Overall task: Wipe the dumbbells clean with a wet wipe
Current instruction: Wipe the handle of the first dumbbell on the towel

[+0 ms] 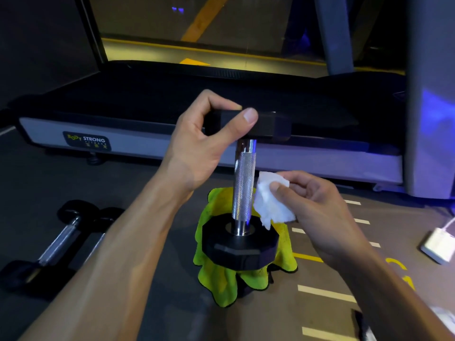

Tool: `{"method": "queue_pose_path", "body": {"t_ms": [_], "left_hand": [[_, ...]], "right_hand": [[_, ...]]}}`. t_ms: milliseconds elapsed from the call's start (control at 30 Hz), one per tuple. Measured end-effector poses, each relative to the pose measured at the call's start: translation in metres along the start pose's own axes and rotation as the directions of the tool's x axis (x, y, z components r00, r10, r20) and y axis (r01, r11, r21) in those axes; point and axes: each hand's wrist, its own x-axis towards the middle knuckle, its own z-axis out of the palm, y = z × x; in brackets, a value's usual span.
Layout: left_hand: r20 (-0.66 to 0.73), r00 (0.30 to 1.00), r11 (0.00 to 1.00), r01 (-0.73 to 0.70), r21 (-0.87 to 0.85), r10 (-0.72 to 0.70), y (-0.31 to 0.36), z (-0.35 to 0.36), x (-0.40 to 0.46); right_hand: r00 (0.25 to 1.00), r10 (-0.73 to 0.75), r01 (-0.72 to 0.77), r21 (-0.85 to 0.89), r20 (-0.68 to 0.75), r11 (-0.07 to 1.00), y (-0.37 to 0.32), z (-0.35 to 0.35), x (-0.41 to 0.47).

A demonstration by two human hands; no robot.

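— Where's the one being cleaned?

— Stood on end, right in front of the treadmill (pixel 147 141). It's a black-headed dumbbell with a knurled chrome handle (pixel 242 183), its lower head sitting on a crumpled lime-green cloth (pixel 219 274) on the grey gym floor (pixel 152 183).

— Looks heavy.

— I'd judge so: solid, stiff, and top-heavy stood like that. The left hand (pixel 197 148) steadies it, thumb and fingers clamped around the edge of the upper head. That's the sensible spot to hold; the faceted rim gives purchase, while the polished ends of the handle look slippery, more so once damp.

— And the wipe?

— A soft, crumpled white wet wipe (pixel 270 203), pinched between the thumb and curled fingers of the right hand (pixel 317 205), just beside the handle. Whether it's touching the metal I can't tell. It's limp stuff, so it should wrap into the knurling easily, though that rough pattern might snag or shred it.

— Any more to do?

— Two smaller black dumbbells with metal handles (pixel 61 237) lie on the floor to the left.

— Any tub or packet for the wipes?

— There's a flat white thing (pixel 437 247) on the floor at the right; I can't tell what it is or whether it holds anything.
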Motion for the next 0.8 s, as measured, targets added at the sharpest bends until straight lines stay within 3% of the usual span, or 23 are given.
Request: {"method": "queue_pose_path", "body": {"t_ms": [233, 467, 800], "left_hand": [[-0.008, 1.000, 1.000, 0.000, -0.009, 0.000, 0.001, 0.000, -0.001], [-0.027, 0.999, 1.000, 0.026, -0.003, -0.026, 0.000, 0.001, 0.001], [-0.028, 0.998, 0.998, 0.051, 0.031, -0.050, 0.005, 0.000, -0.007]], "right_hand": [[0.996, 0.075, -0.083, -0.171, -0.054, 0.982, 0.008, -0.005, 0.004], [0.947, 0.302, -0.290, -0.117, 0.112, 0.950, -0.011, -0.010, 0.008], [0.960, 0.271, -0.224, -0.392, 0.071, 0.893, -0.020, -0.012, 0.005]]}}
